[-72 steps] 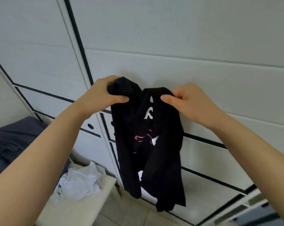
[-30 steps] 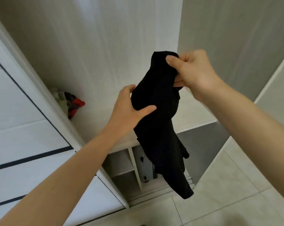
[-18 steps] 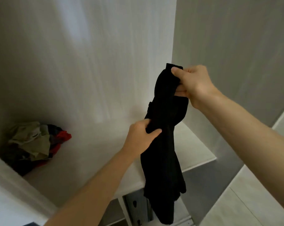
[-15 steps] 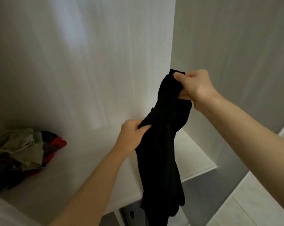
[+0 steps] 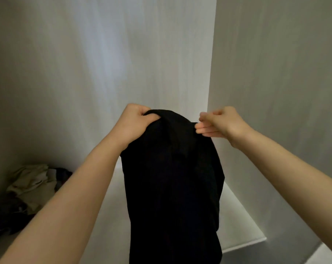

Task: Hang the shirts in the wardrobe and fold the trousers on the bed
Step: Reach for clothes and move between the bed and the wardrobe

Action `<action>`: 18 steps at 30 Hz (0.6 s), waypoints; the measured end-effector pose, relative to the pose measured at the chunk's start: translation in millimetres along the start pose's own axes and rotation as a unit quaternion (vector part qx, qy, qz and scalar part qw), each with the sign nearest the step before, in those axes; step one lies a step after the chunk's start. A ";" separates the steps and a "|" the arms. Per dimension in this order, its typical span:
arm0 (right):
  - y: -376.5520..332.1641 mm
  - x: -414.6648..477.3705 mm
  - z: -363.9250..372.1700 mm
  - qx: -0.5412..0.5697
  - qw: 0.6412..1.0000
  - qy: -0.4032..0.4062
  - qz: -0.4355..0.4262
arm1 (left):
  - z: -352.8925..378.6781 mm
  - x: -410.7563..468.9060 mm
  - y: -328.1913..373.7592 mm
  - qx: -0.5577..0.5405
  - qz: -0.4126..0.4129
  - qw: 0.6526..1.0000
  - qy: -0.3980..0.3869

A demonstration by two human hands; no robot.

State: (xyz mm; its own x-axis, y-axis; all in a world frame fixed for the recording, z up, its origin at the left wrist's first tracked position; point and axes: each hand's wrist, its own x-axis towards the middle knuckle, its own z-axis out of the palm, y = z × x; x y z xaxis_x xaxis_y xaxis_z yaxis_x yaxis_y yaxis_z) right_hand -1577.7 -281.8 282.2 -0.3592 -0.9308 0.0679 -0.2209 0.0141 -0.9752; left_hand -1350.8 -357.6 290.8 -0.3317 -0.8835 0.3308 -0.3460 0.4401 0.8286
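Item: black garment (image 5: 172, 178), soft dark cloth, probably one of the shirts, held up by its top edge and hanging slack in front of the open wardrobe compartment; lower end out of frame. Left hand (image 5: 136, 122): fist closed round a bunch of cloth at the upper left corner, carrying the weight. Right hand (image 5: 224, 123): curled, fingertips (image 5: 199, 130) against the upper right edge; whether they pinch the cloth or only touch it cannot be told. Purpose of hold, as judged: the two high points spread the shoulder line so the piece can be sorted out for hanging. Hanger and rail: neither in view, so the hanging step is not yet done. Behind and below: pale shelf (image 5: 241, 221), its front edge lit at the right. On it, far left: heap of clothes (image 5: 31, 187), khaki and dark pieces, well apart from the garment. Beyond: back panel (image 5: 123, 54) and right side panel (image 5: 275, 73), both plain grey. Obstruction: the garment hides the shelf's middle.
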 end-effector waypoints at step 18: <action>-39.8 8.7 -30.9 -0.195 0.949 -0.058 -0.241 | -47.4 -39.1 111.0 0.298 0.002 0.951 0.085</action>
State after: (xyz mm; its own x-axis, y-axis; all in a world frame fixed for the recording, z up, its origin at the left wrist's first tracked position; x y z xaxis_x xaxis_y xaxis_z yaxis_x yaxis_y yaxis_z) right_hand -1600.1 -279.2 328.1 -0.0340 -0.8973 0.4402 -0.6616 -0.3099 -0.6828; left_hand -1334.6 -281.8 391.3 -0.2057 -0.8726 0.4431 -0.7971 0.4120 0.4414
